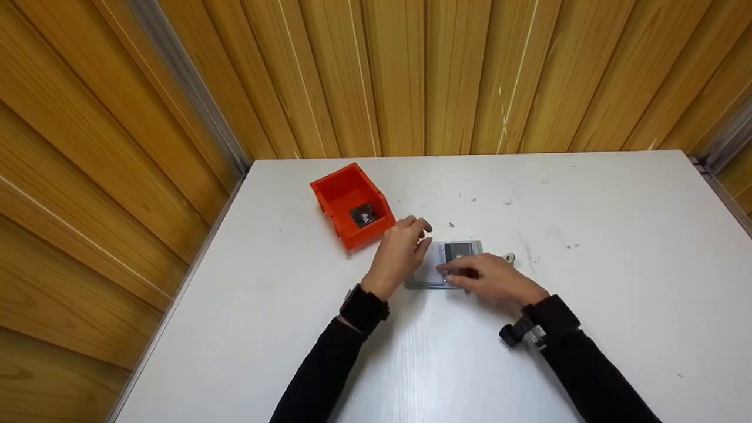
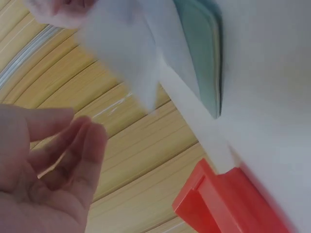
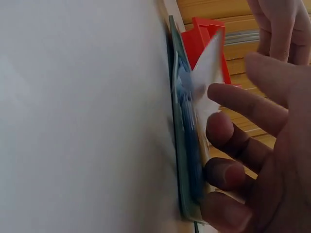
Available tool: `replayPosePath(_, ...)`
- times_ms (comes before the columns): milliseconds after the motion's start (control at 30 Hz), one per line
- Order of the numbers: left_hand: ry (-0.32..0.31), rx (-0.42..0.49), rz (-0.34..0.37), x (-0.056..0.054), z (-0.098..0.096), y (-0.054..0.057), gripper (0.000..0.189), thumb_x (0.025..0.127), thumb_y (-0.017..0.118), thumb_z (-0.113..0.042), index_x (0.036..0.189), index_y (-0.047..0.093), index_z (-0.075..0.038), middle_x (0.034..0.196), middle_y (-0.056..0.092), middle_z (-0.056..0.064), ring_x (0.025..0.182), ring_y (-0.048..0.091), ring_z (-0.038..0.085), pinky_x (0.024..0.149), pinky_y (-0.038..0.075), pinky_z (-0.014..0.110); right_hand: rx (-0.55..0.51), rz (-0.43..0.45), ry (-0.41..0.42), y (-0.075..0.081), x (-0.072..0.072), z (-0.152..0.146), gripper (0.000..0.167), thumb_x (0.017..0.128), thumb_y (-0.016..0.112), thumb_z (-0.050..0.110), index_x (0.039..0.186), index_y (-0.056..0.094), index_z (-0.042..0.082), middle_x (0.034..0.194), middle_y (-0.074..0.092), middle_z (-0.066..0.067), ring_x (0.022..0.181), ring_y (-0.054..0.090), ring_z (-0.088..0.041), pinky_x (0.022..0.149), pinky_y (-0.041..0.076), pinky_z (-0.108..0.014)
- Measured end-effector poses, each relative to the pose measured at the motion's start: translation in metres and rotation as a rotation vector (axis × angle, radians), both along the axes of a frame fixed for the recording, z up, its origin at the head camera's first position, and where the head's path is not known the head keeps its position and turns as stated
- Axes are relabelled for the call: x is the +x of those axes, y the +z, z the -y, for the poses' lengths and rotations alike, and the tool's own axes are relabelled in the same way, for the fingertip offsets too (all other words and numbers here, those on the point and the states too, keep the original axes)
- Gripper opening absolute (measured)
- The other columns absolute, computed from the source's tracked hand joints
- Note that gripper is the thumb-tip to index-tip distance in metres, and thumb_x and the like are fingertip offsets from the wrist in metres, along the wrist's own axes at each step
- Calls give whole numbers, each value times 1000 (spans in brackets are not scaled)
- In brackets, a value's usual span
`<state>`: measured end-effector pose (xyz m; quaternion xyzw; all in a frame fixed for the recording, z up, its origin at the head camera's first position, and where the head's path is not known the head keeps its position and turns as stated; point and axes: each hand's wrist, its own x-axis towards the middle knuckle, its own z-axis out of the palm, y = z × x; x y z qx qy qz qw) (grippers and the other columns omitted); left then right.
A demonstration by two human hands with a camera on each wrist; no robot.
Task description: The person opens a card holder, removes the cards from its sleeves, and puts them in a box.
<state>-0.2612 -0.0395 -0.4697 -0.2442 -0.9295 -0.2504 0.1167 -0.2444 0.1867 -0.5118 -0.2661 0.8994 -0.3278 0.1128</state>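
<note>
A green card holder (image 1: 420, 285) lies opened out on the white table, with translucent plastic sleeves (image 1: 429, 267) and a dark card (image 1: 458, 251) showing in it. In the left wrist view, a blurred clear sleeve (image 2: 126, 53) stands up from the green cover (image 2: 201, 53). My right hand (image 1: 490, 277) is over the holder, index fingertip right at the sleeve's edge, the other fingers loosely bent and spread. At the holder's left side hovers my left hand (image 1: 400, 252), fingers loosely curved with nothing between them.
An orange-red bin (image 1: 329, 202) stands behind my left hand, with a black card (image 1: 363, 215) inside. A small pale round piece (image 1: 510, 257) shows beyond my right hand. Wood-patterned walls (image 1: 393, 76) border the white table (image 1: 617, 264) at the back and left.
</note>
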Motion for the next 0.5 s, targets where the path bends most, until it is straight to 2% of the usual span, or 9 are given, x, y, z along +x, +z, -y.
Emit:
replayPosePath(133, -118, -57, 30, 2, -3, -7, 18, 93, 77, -11, 110, 75, -7, 101, 71, 9, 94, 69, 21, 83, 58, 27, 29, 13, 13, -1, 1, 3, 36, 101, 67, 36, 135, 71, 24, 88, 68, 8, 72, 57, -6, 67, 44, -25)
replayPosePath(200, -148, -92, 62, 2, -5, -10, 19, 92, 78, -11, 110, 75, -6, 101, 71, 9, 95, 69, 20, 83, 58, 26, 27, 9, 4, -1, 0, 2, 36, 100, 69, 34, 134, 71, 25, 83, 63, 9, 71, 54, -7, 66, 43, -24)
replayPosePath(367, -157, -141, 136, 2, -7, -17, 22, 89, 80, -7, 110, 74, -5, 103, 71, 8, 96, 67, 21, 86, 57, 26, 21, 0, -40, 0, -2, -2, 40, 96, 75, 31, 135, 70, 23, 76, 50, 7, 72, 48, -11, 63, 37, -24)
replayPosePath(500, -156, -194, 180, 1, -7, -20, 31, 85, 83, -6, 114, 73, -5, 107, 70, 9, 97, 65, 23, 87, 56, 29, 44, -13, -91, 0, -4, -8, 50, 93, 78, 32, 139, 66, 19, 76, 50, 5, 72, 46, -12, 63, 36, -25)
